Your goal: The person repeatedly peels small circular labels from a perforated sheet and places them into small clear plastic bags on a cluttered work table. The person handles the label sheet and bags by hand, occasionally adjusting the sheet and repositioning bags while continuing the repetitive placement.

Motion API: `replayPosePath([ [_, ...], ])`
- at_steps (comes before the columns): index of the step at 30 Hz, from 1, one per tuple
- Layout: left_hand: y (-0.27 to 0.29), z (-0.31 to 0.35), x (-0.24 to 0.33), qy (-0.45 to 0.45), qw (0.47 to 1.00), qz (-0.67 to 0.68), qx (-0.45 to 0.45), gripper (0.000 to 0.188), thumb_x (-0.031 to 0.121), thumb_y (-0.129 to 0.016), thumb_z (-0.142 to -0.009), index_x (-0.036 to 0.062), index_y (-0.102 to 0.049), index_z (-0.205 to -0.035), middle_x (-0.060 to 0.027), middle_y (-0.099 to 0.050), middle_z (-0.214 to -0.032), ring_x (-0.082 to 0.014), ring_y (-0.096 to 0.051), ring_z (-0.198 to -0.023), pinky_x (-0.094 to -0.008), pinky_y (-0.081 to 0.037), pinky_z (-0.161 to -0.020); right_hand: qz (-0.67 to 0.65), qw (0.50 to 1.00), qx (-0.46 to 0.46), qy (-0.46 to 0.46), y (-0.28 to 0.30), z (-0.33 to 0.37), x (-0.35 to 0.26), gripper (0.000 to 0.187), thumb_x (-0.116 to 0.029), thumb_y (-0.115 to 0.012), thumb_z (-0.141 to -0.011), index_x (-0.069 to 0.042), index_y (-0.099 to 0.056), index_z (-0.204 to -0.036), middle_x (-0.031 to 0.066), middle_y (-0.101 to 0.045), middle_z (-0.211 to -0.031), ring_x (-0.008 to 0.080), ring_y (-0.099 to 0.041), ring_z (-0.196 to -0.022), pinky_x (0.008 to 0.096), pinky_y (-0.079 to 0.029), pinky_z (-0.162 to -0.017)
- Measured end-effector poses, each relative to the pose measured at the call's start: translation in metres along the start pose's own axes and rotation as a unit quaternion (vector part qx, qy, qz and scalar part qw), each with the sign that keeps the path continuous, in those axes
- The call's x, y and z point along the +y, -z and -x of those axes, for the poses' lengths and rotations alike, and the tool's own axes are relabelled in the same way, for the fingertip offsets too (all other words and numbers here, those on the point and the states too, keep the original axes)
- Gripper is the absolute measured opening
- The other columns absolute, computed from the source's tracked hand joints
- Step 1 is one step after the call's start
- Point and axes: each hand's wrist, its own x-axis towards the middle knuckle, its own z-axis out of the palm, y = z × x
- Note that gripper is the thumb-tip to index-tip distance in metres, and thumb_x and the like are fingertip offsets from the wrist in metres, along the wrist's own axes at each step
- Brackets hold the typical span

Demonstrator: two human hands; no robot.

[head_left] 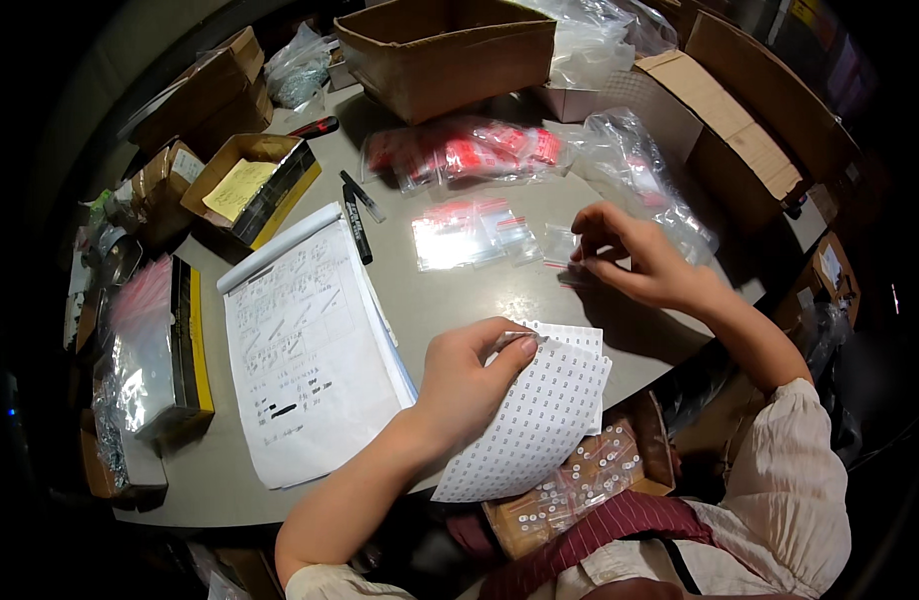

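My left hand [470, 375] is closed on a sheet of small printed stickers [535, 425], pinched at its top edge between thumb and fingers. A second sheet [580, 336] shows behind it. At the right, my right hand [640, 255] has its fingers curled, with thumb and fingertips at the edge of a small clear zip bag [558, 243] on the table. Left of that bag lie several clear zip bags with red strips [470, 235], overlapping. Beyond them is a pile of red-marked plastic bags [460, 152].
A handwritten notepad [310, 350] lies at left, beside a black marker [357, 226]. An open cardboard box [445, 60] stands at the back. Boxes with a yellow note [238, 190] and zip bags [145, 345] line the left edge. Bagged white buttons [580, 475] sit near my lap.
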Motion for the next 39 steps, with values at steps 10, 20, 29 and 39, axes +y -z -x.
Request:
replayPosePath([
  [10, -0.001, 0.003, 0.0, -0.034, 0.999, 0.002, 0.015, 0.025, 0.016, -0.069, -0.097, -0.0046, -0.074, -0.11, -0.0085, -0.076, -0.093, -0.0112, -0.066, -0.084, -0.0279, -0.054, -0.075, 0.226, 0.964, -0.057, 0.128, 0.006, -0.029, 0.021, 0.075, -0.002, -0.07, -0.088, -0.008, -0.035, -0.155, 0.0188, -0.059, -0.138, 0.0354, -0.069, -0.111, 0.0445, -0.055, -0.096],
  [20, -0.005, 0.007, 0.002, -0.018, 1.0, -0.01, 0.002, 0.023, 0.016, -0.069, -0.098, -0.0037, -0.074, -0.109, -0.0117, -0.076, -0.091, -0.0143, -0.067, -0.082, -0.0305, -0.053, -0.076, 0.215, 0.974, 0.073, 0.027, -0.012, 0.022, -0.026, 0.073, -0.008, -0.072, -0.087, -0.008, -0.038, -0.152, 0.0152, -0.069, -0.112, 0.0299, -0.071, -0.084, 0.0391, -0.056, -0.072],
  [29, -0.006, 0.004, -0.004, -0.041, 0.999, -0.013, 0.0, 0.023, 0.016, -0.071, -0.096, -0.003, -0.075, -0.109, -0.0049, -0.074, -0.085, -0.0093, -0.062, -0.076, -0.0268, -0.051, -0.067, 0.021, 0.996, -0.077, -0.037, 0.011, 0.001, -0.005, 0.06, -0.012, -0.068, -0.085, -0.005, -0.045, -0.139, 0.009, -0.068, -0.094, 0.0167, -0.059, -0.074, 0.0315, -0.048, -0.069],
  [39, -0.005, 0.006, -0.003, -0.034, 0.999, -0.003, -0.017, 0.025, 0.016, -0.069, -0.097, -0.0032, -0.074, -0.111, -0.0091, -0.076, -0.094, -0.0112, -0.066, -0.087, -0.0283, -0.054, -0.077, 0.127, 0.971, -0.141, 0.146, 0.004, -0.018, 0.005, 0.069, -0.001, -0.069, -0.084, -0.008, -0.042, -0.147, 0.013, -0.066, -0.101, 0.0267, -0.066, -0.091, 0.0384, -0.052, -0.083],
])
